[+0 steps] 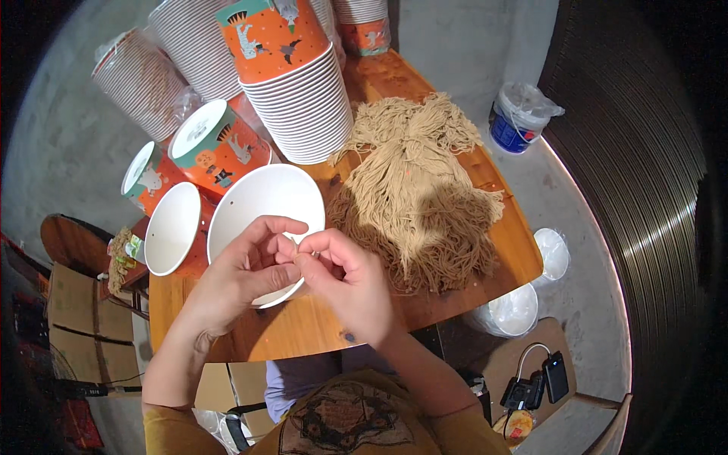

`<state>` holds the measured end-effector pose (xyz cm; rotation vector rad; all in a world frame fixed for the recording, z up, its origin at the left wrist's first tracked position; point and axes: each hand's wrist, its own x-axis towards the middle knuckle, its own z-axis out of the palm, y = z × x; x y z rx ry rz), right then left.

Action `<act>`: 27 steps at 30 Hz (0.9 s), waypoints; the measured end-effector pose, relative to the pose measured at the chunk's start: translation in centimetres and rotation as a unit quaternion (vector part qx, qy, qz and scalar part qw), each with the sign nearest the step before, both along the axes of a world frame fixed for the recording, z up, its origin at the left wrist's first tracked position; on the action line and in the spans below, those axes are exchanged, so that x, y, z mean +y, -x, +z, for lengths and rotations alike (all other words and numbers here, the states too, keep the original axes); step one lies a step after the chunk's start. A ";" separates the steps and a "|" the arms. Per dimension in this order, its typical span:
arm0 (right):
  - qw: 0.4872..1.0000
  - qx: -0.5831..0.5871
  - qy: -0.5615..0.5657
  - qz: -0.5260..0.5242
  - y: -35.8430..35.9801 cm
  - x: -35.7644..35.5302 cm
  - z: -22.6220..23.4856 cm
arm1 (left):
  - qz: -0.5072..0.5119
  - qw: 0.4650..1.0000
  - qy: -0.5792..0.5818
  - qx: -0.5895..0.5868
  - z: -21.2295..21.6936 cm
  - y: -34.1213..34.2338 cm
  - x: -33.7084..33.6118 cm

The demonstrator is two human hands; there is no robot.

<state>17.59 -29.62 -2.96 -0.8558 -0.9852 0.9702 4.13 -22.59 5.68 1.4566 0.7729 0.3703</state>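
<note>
Both hands meet over white paper bowl (262, 199) near table's (318, 326) front edge. Left hand (246, 273) and right hand (349, 280) grip pinched narrow on thin tan string (294, 243). String pile (417, 197) just right, cup stacks (299, 91) behind.

1. The left hand (246, 273) and right hand (345, 284) are bare: no gloves, rings or wristbands show.
2. Both forearms are uncovered up to the elbows.
3. A mustard-yellow short-sleeved cotton T-shirt (455, 432) covers the shoulders and chest; its sleeve hems sit near the lower edge.
4. A dark, roundish printed graphic (345, 421) fills the shirt's front.
5. Greyish-lilac fabric (299, 375) covers the lap.
</note>
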 end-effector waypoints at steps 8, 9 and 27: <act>0.991 0.112 -0.008 0.077 -1.2 -0.2 1.0 | 0.015 0.999 0.032 0.002 -0.8 0.7 0.9; 0.991 0.077 -0.008 0.111 -2.0 -0.3 1.4 | 0.014 1.000 0.024 0.006 -0.7 0.7 0.9; 0.980 0.024 0.080 0.183 -6.1 2.3 4.6 | -0.042 0.998 0.049 0.023 -0.2 0.0 0.7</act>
